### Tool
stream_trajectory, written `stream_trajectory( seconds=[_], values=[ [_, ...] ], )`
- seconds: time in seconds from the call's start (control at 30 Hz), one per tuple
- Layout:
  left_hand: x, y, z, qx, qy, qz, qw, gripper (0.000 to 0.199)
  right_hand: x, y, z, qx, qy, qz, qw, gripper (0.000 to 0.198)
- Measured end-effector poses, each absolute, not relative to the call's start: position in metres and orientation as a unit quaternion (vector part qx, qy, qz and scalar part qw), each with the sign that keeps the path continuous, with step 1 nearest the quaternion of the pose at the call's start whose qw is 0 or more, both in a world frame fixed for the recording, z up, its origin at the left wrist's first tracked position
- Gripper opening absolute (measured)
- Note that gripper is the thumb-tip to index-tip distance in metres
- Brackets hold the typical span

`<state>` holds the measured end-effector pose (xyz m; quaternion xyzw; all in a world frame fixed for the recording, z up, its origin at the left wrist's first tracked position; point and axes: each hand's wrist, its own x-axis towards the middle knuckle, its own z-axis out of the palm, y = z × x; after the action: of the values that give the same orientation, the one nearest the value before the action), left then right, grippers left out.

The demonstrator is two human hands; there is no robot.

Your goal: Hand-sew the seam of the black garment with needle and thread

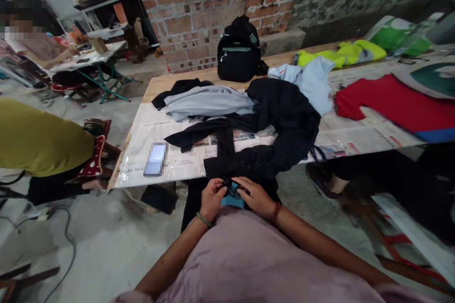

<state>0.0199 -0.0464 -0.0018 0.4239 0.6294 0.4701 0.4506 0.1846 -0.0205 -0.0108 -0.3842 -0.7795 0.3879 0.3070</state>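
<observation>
In the head view my left hand [212, 199] is closed in a pinch at the table's near edge. Between its fingers and those of my right hand [259, 197] is a small black object [228, 182], too small to name. My right hand is also closed, fingers bent over the object's other side. Below it, on my lap, a light blue thing [232, 200] shows in part. Just beyond my hands lies a crumpled black garment [280, 118], spread over the paper-covered table [135, 147]. A light grey cloth [209, 100] rests on its far left part.
A phone [155, 159] lies at the table's left. Behind the clothes stands a black backpack [239, 52]. To the right are a pale blue cloth [309, 80], a yellow vest [344, 54] and a red garment [387, 102]. Another person [42, 137] sits at left.
</observation>
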Motion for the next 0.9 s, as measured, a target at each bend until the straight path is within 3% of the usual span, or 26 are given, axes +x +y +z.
stream_trajectory(
  seconds=[0.1, 0.23, 0.57, 0.9],
  values=[
    [0.021, -0.047, -0.002, 0.427, 0.616, 0.469, 0.468, 0.025, 0.180, -0.020, -0.008, -0.399, -0.762, 0.401, 0.315, 0.034],
    [0.022, -0.048, -0.005, 0.455, 0.603, 0.471, 0.454, 0.034, 0.174, -0.022, -0.005, -0.444, -0.710, 0.451, 0.309, 0.012],
    [0.020, -0.055, -0.004, 0.657, 0.578, 0.393, 0.284, 0.039, 0.167, -0.021, -0.001, -0.502, -0.544, 0.627, 0.243, 0.014],
    [0.019, -0.055, -0.006, 0.729, 0.539, 0.367, 0.207, 0.043, 0.164, -0.026, -0.009, -0.468, -0.411, 0.729, 0.282, 0.016]
  ],
)
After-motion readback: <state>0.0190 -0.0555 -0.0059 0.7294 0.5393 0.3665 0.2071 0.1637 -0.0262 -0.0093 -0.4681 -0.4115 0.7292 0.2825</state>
